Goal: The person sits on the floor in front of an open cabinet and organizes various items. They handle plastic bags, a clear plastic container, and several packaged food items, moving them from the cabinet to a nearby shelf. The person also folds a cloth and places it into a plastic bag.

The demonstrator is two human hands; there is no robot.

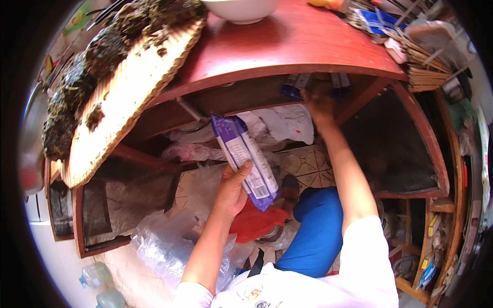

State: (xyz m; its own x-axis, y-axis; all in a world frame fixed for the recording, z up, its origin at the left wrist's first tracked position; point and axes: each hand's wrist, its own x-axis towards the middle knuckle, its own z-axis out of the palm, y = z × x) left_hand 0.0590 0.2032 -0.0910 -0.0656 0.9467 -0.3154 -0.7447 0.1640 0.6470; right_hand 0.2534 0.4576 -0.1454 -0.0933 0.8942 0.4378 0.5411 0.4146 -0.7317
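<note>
My left hand (232, 192) grips the lower part of a long purple-and-white plastic packet (246, 161), printed with writing and a barcode. The packet tilts in front of the open wooden cabinet. Inside, my right hand (319, 106) reaches into the shaded upper shelf. Its fingers are beside or touching a similar purple-and-white packet (295, 84); blur and shadow hide whether they grip it. Another such packet (341, 85) lies to the right of that hand. White plastic bags (289, 123) fill part of the space below the shelf.
The cabinet's red top (300, 42) overhangs the shelf and carries a white bowl (242, 9). A corrugated board (127, 92) with dark clumps juts out at left. Dark-panelled doors (396, 150) stand open on both sides. Clear plastic bags (169, 238) and a red bag (256, 223) lie below.
</note>
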